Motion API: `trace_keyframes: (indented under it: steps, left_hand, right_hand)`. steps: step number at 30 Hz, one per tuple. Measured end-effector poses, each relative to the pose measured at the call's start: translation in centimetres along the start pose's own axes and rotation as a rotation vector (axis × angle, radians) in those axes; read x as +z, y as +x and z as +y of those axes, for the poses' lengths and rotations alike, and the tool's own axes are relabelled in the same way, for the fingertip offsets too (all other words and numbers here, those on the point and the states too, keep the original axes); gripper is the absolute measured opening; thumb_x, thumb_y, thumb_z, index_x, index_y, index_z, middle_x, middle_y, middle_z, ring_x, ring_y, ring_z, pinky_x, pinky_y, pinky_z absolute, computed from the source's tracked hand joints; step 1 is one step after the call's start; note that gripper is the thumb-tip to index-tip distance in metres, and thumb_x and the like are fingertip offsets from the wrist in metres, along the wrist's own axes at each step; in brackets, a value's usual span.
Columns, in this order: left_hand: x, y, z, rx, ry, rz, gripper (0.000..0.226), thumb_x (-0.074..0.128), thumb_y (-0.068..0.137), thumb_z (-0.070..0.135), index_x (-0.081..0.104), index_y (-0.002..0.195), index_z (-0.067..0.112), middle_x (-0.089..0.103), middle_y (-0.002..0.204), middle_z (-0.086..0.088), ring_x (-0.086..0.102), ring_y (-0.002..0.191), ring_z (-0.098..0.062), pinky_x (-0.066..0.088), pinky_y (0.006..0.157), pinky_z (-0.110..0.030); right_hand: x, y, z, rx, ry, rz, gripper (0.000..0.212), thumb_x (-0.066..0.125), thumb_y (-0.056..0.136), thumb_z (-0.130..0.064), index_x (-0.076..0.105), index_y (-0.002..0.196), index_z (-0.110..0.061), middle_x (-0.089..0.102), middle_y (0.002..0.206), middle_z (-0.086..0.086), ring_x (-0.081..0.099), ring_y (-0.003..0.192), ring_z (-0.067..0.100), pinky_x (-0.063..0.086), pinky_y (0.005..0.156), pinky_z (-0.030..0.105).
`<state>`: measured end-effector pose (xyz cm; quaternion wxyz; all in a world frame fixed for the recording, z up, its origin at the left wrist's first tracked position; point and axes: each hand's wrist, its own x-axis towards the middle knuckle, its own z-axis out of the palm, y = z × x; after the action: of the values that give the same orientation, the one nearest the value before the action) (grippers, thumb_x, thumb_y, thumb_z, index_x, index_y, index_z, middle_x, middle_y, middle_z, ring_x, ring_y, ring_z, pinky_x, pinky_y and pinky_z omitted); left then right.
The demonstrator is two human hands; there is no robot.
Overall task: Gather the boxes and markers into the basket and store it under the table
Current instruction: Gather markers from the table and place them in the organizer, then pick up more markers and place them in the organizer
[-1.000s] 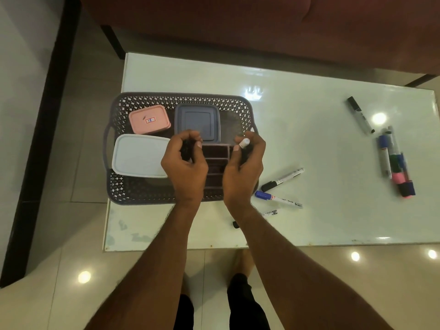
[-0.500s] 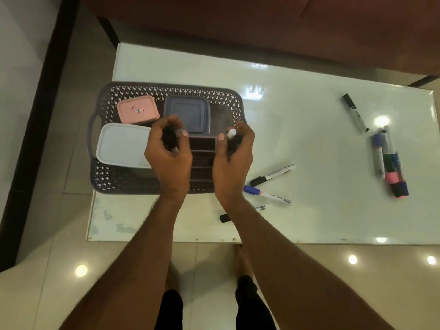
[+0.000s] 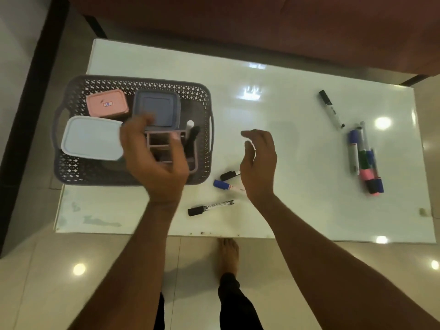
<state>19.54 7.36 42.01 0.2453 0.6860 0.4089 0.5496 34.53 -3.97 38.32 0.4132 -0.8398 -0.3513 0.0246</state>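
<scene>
Boxes packed, markers mostly still out on the table.

Nearest, low centre, 3 loose markers [image 3: 210, 207] lie by the table [image 3: 285, 110] edge; the right hand [image 3: 258, 167] above them is loosely spread, holding nothing. The blurred left hand [image 3: 154, 158] hangs half-curled and empty over the basket [image 3: 133, 129], centre left, which holds 3 boxes [image 3: 91, 138], an organizer [image 3: 171, 148] and 2 upright markers. At right, a marker cluster [image 3: 364, 158] waits. Nothing blocks either reach; storing remains.

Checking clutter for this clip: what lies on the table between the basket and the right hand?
In the head view, between the basket and the right hand lie a black-capped marker and a blue-capped marker.
</scene>
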Motion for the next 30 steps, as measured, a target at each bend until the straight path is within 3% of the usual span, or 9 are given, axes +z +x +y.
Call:
trace_keyframes:
  steps: [2, 4, 8, 10, 13, 16, 20, 26, 30]
  left_hand:
    - [0.9, -2.5, 2.1, 0.123, -0.003, -0.153, 0.024, 0.067, 0.087, 0.004, 0.064, 0.108, -0.007, 0.065, 0.100, -0.023, 0.063, 0.093, -0.036, 0.055, 0.083, -0.040]
    - [1.8, -5.9, 3.2, 0.233, 0.006, -0.366, 0.022, 0.066, 0.088, 0.007, 0.068, 0.107, -0.005, 0.069, 0.099, -0.021, 0.063, 0.098, -0.031, 0.055, 0.090, -0.040]
    - [1.9, -12.6, 2.4, 0.312, 0.117, -0.751, 0.026, 0.065, 0.094, 0.021, 0.076, 0.109, 0.003, 0.076, 0.106, -0.012, 0.071, 0.102, -0.028, 0.054, 0.100, -0.038]
    - [1.5, -14.9, 1.5, 0.288, 0.258, -0.881, 0.031, 0.063, 0.094, 0.029, 0.074, 0.113, 0.007, 0.076, 0.111, -0.010, 0.073, 0.104, -0.029, 0.057, 0.099, -0.043]
    - [0.9, -16.6, 0.5, 0.109, 0.476, -1.028, 0.037, 0.075, 0.090, 0.029, 0.070, 0.122, 0.010, 0.073, 0.120, -0.010, 0.070, 0.111, -0.029, 0.056, 0.099, -0.045]
    - [0.8, -16.9, -0.1, 0.011, 0.590, -1.028, 0.042, 0.089, 0.077, 0.020, 0.073, 0.115, 0.009, 0.074, 0.111, -0.011, 0.071, 0.101, -0.029, 0.057, 0.092, -0.040]
    - [1.7, -17.3, 0.0, 0.082, 0.613, -0.887, 0.046, 0.099, 0.059, 0.011, 0.074, 0.097, 0.005, 0.075, 0.089, -0.013, 0.073, 0.077, -0.028, 0.062, 0.074, -0.038]
    - [4.5, -16.2, 1.9, -0.080, 0.632, -0.673, 0.015, 0.071, 0.097, 0.023, 0.067, 0.103, 0.010, 0.070, 0.089, -0.006, 0.067, 0.065, -0.016, 0.051, 0.053, -0.022]
    - [6.3, -14.8, 3.0, -0.292, 0.797, -0.727, 0.027, 0.059, 0.102, 0.038, 0.060, 0.113, 0.013, 0.070, 0.101, -0.005, 0.071, 0.070, -0.017, 0.050, 0.057, -0.022]
  right_hand:
    - [-0.9, -0.4, 2.0, -0.017, -0.091, -0.096, 0.033, 0.052, 0.095, 0.010, 0.070, 0.117, -0.007, 0.064, 0.117, 0.008, 0.058, 0.113, 0.021, 0.039, 0.102, 0.012]
    - [-1.5, -0.9, 3.8, -0.044, -0.179, -0.177, 0.037, 0.057, 0.091, 0.014, 0.071, 0.118, -0.006, 0.064, 0.119, 0.010, 0.057, 0.115, 0.024, 0.034, 0.103, 0.008]
    - [-1.8, -1.5, 6.3, -0.179, -0.289, -0.372, 0.044, 0.062, 0.081, 0.016, 0.072, 0.118, -0.004, 0.065, 0.118, 0.013, 0.058, 0.113, 0.033, 0.052, 0.095, 0.040]
    - [-1.7, -1.6, 6.9, -0.246, -0.320, -0.461, 0.041, 0.068, 0.078, 0.012, 0.073, 0.115, -0.005, 0.066, 0.114, 0.013, 0.060, 0.109, 0.036, 0.054, 0.089, 0.045]
    - [-1.3, -1.6, 7.3, -0.319, -0.369, -0.521, 0.040, 0.077, 0.072, 0.009, 0.075, 0.109, -0.008, 0.068, 0.107, 0.010, 0.063, 0.103, 0.034, 0.054, 0.085, 0.043]
    - [-1.1, -1.6, 7.8, -0.363, -0.399, -0.522, 0.038, 0.079, 0.069, 0.007, 0.076, 0.102, -0.012, 0.066, 0.099, 0.006, 0.061, 0.095, 0.031, 0.051, 0.081, 0.039]
    - [-1.4, -1.6, 8.6, -0.342, -0.444, -0.526, 0.037, 0.080, 0.069, 0.005, 0.074, 0.099, -0.015, 0.060, 0.092, 0.004, 0.056, 0.089, 0.027, 0.041, 0.075, 0.033]
    - [-3.0, -1.1, 9.1, -0.220, -0.447, -0.532, 0.048, 0.070, 0.063, 0.016, 0.069, 0.104, -0.009, 0.059, 0.095, 0.009, 0.056, 0.080, 0.028, 0.047, 0.070, 0.036]
    - [-3.8, 0.0, 10.1, -0.078, -0.415, -0.462, 0.032, 0.063, 0.078, 0.012, 0.062, 0.104, -0.008, 0.052, 0.101, 0.011, 0.053, 0.068, 0.029, 0.046, 0.063, 0.039]
